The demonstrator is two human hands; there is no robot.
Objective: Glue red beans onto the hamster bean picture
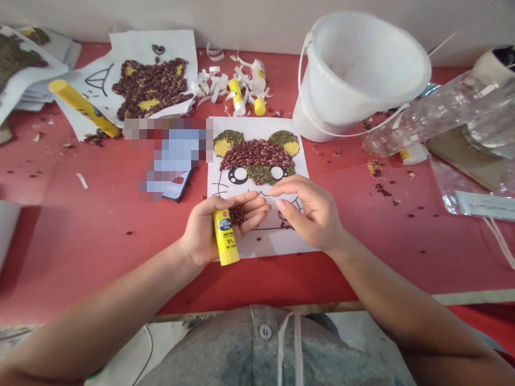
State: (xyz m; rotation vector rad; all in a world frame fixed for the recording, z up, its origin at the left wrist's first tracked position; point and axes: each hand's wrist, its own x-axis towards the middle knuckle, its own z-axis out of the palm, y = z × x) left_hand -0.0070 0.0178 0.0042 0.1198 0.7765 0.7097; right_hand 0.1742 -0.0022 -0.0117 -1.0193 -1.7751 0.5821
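Note:
A white sheet [261,244] with a drawn animal face lies on the red table; its head is filled with brown beans [257,153], green seeds and yellow grains. My left hand [219,225] rests palm up on the sheet, fingers curled round a yellow glue stick [225,238] and a small heap of brown beans in the palm. My right hand [308,209] hovers over the face's lower right, its fingers bent and drawn together near the left hand's fingertips; what they pinch, if anything, is too small to make out.
A white plastic bucket [362,69] stands behind the sheet at the right. Clear plastic bags [442,115] lie at far right. Another bean picture [151,88], a large glue stick [82,107], small glue sticks [237,96], paper scraps and a phone [179,185] lie at back left.

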